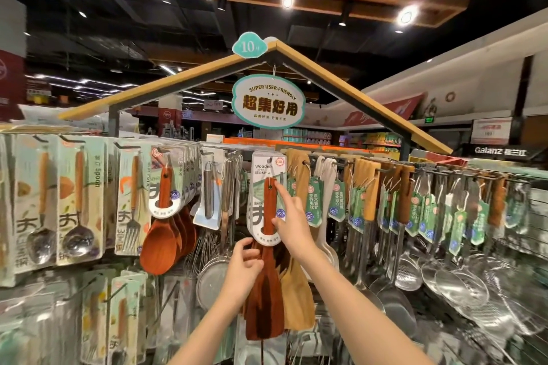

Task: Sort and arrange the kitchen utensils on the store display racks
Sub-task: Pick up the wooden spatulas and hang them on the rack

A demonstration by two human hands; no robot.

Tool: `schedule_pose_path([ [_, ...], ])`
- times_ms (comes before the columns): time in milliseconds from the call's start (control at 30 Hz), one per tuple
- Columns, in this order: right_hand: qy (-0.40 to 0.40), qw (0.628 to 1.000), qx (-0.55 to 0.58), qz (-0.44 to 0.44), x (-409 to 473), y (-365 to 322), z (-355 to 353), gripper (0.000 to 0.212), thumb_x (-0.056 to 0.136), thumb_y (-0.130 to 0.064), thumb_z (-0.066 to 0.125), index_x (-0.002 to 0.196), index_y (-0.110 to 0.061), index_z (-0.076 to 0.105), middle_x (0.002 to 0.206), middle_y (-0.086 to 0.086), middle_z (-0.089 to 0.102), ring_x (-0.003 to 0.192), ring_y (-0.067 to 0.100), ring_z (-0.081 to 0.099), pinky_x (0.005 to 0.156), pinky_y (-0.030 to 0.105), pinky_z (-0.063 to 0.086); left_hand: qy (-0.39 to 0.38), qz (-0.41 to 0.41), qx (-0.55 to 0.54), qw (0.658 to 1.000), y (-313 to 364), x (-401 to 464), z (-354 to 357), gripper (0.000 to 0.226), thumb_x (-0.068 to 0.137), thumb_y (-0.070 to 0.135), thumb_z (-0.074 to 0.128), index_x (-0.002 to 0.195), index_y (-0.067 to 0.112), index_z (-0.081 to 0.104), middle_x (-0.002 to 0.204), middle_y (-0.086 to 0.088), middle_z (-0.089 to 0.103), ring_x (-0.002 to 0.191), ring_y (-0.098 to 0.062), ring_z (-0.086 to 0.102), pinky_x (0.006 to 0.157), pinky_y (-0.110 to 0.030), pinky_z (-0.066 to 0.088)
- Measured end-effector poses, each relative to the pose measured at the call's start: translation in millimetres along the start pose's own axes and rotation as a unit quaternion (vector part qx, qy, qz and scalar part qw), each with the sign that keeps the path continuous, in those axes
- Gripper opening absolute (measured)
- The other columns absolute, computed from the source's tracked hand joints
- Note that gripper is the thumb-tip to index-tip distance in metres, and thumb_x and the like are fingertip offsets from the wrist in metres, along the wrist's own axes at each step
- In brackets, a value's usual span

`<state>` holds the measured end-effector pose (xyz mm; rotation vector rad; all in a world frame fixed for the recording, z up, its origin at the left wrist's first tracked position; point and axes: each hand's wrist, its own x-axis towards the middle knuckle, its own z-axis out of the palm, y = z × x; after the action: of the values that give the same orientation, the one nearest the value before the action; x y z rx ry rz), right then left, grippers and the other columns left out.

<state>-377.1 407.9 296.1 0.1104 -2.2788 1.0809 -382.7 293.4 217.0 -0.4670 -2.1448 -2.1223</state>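
Stood before a long display rack (pixel 385 160) hung with kitchen utensils, under a peaked wooden roof frame (pixel 341 89). Dangled from that frame's apex, straight above the dark wooden spatula (pixel 264 284): an oval sign (pixel 268 104) reading "SUPER USER-FRIENDLY", with a small round "10" tag (pixel 249 46) on the peak itself. Hung at the rack's middle, that dark wooden spatula, its handle threaded through a white backing card (pixel 261 184) marked "Wooden", more of the same kind stacked behind it. Immediately right of the spatula: pale wooden spatulas (pixel 296 290) and white ones, then well to the right a crowd of steel ladles and skimmers (pixel 450 284) with wooden handles and green tags. Just left of the spatula: a round mesh strainer (pixel 212 281) and a steel-handled tool on a card, then reddish wooden rice spoons (pixel 158 252). Further left of it: carded forks (pixel 132 201) and carded spoons (pixel 77 201) with wooden handles. Gripped the spatula's neck just below the card, fingers and thumb curled round it: left hand (pixel 244 265). Touched the spatula's handle near its hanging hole with an outstretched forefinger, thumb laid against the handle lower down, other fingers loosely bent: right hand (pixel 289 219).
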Motion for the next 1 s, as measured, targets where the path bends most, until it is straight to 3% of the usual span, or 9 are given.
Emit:
schedule_pose_path([
  [100, -0.019, 0.999, -0.030, -0.024, -1, 3, -8, 0.075, 0.090, -0.007, 0.059, 0.143, -0.046, 0.023, 0.124, -0.005, 0.028, 0.091, 0.013, 0.053, 0.072, 0.020, 0.048, 0.028, 0.055, 0.038, 0.997, 13, 2, -4, 0.055, 0.085, -0.001, 0.057, 0.134, 0.015, 0.038, 0.127, -0.009, 0.048, 0.104, -0.017, 0.050, 0.090, -0.031, 0.044],
  [200, -0.007, 0.998, -0.037, -0.053, 6, 4, -17, 0.070, 0.090, -0.013, 0.061, 0.144, -0.040, 0.026, 0.138, -0.005, 0.020, 0.116, 0.009, 0.039, 0.093, 0.017, 0.034, 0.043, 0.133, 0.090, 0.986, 34, 13, -9, 0.067, 0.086, 0.004, 0.058, 0.143, 0.024, 0.028, 0.139, 0.001, 0.036, 0.123, -0.010, 0.038, 0.105, -0.029, 0.034],
  [267, 0.000, 0.997, -0.021, -0.069, 16, 0, -18, 0.072, 0.089, -0.011, 0.061, 0.144, -0.042, 0.025, 0.147, -0.006, 0.015, 0.133, 0.012, 0.027, 0.100, 0.019, 0.025, 0.032, 0.172, 0.110, 0.978, 49, 24, -9, 0.074, 0.087, 0.003, 0.056, 0.146, 0.030, 0.020, 0.147, 0.003, 0.027, 0.131, -0.004, 0.029, 0.105, -0.023, 0.027],
  [367, -0.006, 0.997, -0.014, -0.076, 27, -3, -12, 0.079, 0.088, -0.011, 0.062, 0.143, -0.048, 0.020, 0.155, -0.009, 0.008, 0.140, 0.014, 0.020, 0.107, 0.028, 0.025, 0.013, 0.202, 0.117, 0.972, 66, 41, -6, 0.083, 0.087, -0.001, 0.055, 0.146, 0.039, 0.014, 0.154, 0.007, 0.016, 0.141, -0.006, 0.015, 0.105, -0.020, 0.020],
  [467, 0.000, 0.996, -0.026, -0.082, 33, 1, -4, 0.085, 0.087, -0.010, 0.063, 0.141, -0.055, 0.014, 0.156, -0.010, 0.007, 0.142, 0.015, 0.017, 0.111, 0.035, 0.025, -0.010, 0.221, 0.113, 0.969, 70, 53, -1, 0.089, 0.086, -0.004, 0.056, 0.145, 0.043, 0.009, 0.156, 0.011, 0.011, 0.143, -0.005, 0.008, 0.111, -0.024, 0.017],
  [533, 0.013, 0.995, -0.030, -0.091, 36, 5, -1, 0.090, 0.087, -0.008, 0.062, 0.134, -0.062, 0.007, 0.156, -0.011, 0.007, 0.143, 0.013, 0.015, 0.111, 0.030, 0.022, -0.017, 0.235, 0.120, 0.964, 67, 59, 1, 0.090, 0.086, -0.004, 0.056, 0.142, 0.047, 0.006, 0.156, 0.016, 0.009, 0.143, -0.004, 0.006, 0.115, -0.028, 0.016],
  [633, 0.027, 0.994, -0.030, -0.097, 40, 11, 2, 0.093, 0.087, -0.008, 0.063, 0.128, -0.066, 0.002, 0.156, -0.011, 0.010, 0.141, 0.009, 0.015, 0.109, 0.026, 0.018, -0.015, 0.250, 0.120, 0.961, 62, 65, 2, 0.091, 0.086, -0.004, 0.056, 0.141, 0.048, 0.005, 0.155, 0.020, 0.008, 0.143, -0.002, 0.004, 0.110, -0.020, 0.015],
  [1000, 0.031, 0.996, -0.029, -0.074, 55, 17, 9, 0.087, 0.088, -0.007, 0.062, 0.141, -0.052, 0.010, 0.157, -0.009, 0.010, 0.142, 0.014, 0.017, 0.112, 0.032, 0.021, -0.028, 0.224, 0.125, 0.966, 57, 86, 0, 0.091, 0.087, -0.002, 0.057, 0.143, 0.047, 0.005, 0.156, 0.013, 0.011, 0.143, -0.006, 0.010, 0.109, -0.021, 0.020],
])
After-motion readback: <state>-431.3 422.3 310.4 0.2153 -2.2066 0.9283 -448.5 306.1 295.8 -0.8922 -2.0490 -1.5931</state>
